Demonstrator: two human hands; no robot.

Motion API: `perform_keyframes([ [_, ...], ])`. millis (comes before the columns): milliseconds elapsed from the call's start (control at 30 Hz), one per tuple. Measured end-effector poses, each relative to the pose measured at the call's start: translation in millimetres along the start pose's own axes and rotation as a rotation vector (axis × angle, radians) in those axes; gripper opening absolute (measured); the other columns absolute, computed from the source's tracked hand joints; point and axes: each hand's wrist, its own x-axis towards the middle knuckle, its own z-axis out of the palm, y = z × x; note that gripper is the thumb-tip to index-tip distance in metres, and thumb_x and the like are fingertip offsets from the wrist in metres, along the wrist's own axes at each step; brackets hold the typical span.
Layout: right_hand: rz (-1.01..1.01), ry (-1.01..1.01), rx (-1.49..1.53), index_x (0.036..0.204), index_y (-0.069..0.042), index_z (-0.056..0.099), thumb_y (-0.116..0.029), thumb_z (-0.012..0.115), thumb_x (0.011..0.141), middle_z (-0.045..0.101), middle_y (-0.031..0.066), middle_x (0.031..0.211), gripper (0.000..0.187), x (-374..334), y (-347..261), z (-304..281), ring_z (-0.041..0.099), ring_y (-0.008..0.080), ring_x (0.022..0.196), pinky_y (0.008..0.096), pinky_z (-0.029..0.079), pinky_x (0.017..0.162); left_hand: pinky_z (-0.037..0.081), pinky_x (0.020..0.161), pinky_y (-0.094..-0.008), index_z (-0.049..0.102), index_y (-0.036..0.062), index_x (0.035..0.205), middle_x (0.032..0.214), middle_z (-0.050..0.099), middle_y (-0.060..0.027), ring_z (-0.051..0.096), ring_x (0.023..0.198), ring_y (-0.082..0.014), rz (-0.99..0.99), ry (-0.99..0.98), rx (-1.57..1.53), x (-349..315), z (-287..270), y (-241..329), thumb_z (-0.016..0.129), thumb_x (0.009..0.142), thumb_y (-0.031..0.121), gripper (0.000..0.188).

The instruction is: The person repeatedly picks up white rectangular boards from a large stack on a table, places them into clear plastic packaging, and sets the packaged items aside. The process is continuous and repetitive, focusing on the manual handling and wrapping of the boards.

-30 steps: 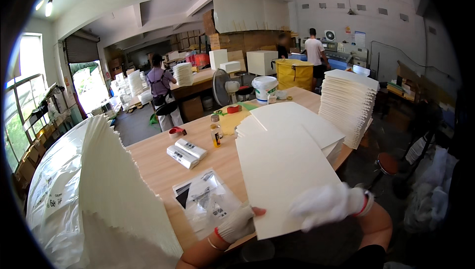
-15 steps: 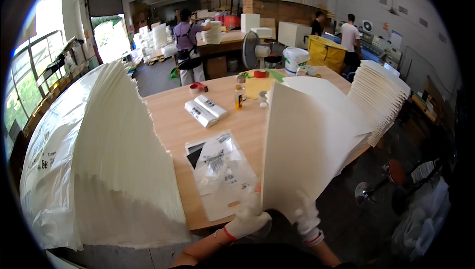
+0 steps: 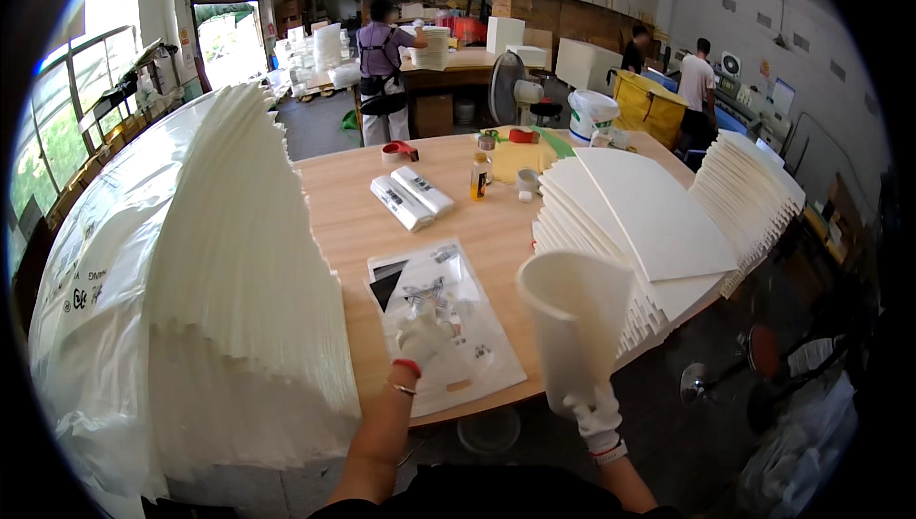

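My right hand (image 3: pixel 593 416), in a white glove, is closed on the lower edge of a white flexible sheet (image 3: pixel 572 314). The sheet is curled into an open tube and stands upright above the table's near edge. My left hand (image 3: pixel 425 340), also gloved, reaches over a pile of clear plastic bags (image 3: pixel 477 352) with printed marks and a cut-out handle. Its fingers look stretched out over the upper part of the bags; whether they grip the film is hard to see. Right of the bags lies a fanned stack of white sheets (image 3: pixel 658 223).
A tall pile of white sheets (image 3: pixel 248 261), partly under plastic film, fills the left. On the wooden table (image 3: pixel 334 185) are white rolls (image 3: pixel 412 197), a bottle (image 3: pixel 479 177) and a red tape dispenser (image 3: pixel 399 151). Several people work farther back. A stool (image 3: pixel 763 352) stands at right.
My left hand has let go of the sheet and moved up and left over the plastic bags. The sheet, flatter and upright before, now curls in my right hand, uncovering the stack behind.
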Motion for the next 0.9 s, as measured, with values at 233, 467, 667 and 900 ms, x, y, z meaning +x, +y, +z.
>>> perform_keyframes([
  [233,0.082,-0.501,-0.362,0.119,-0.009,0.069,-0.028,0.072,0.086,0.069,0.0177,0.119,0.039,-4.9,21.8,27.4,0.067,0.0374,0.108,0.0423,0.055,0.09,0.052,0.07,-0.0272,0.062,0.0004,0.128,0.104,0.072,-0.0096,0.063,0.079,-0.0138,0.344,-0.245,-0.747,75.8,73.7,-51.2,0.059,0.103,0.025,0.035],
  [467,0.493,-0.692,-0.561,0.12,-0.009,0.064,-0.062,0.065,0.085,0.068,0.0174,0.123,0.064,31.4,92.4,97.0,0.066,0.0367,0.113,0.0454,0.051,0.095,0.054,0.086,-0.0455,0.065,0.012,0.125,0.107,0.065,-0.015,0.063,0.108,-0.0345,0.607,0.095,0.033,-29.4,164.2,7.1,0.068,0.087,0.025,0.041],
  [667,0.627,-0.209,-0.535,0.134,-0.013,0.054,-0.043,0.06,0.093,0.062,0.0254,0.13,0.051,36.5,143.7,164.2,0.063,0.0415,0.118,0.0543,0.049,0.098,0.046,0.103,-0.0473,0.052,0.0081,0.142,0.123,0.062,-0.0191,0.056,0.118,-0.0403,0.765,0.091,0.26,-0.6,180.8,-87.5,0.067,0.086,0.02,0.059],
  [900,0.605,-0.662,-0.694,0.157,-0.016,0.029,-0.049,0.039,0.101,0.067,0.0302,0.116,0.065,85.9,221.7,167.3,0.065,0.0439,0.113,0.0551,0.049,0.095,0.051,0.091,-0.0493,0.044,0.0065,0.146,0.129,0.057,-0.0193,0.058,0.116,-0.0336,0.242,0.475,-0.061,71.1,171.2,-186.0,0.058,0.094,0.017,0.056],
])
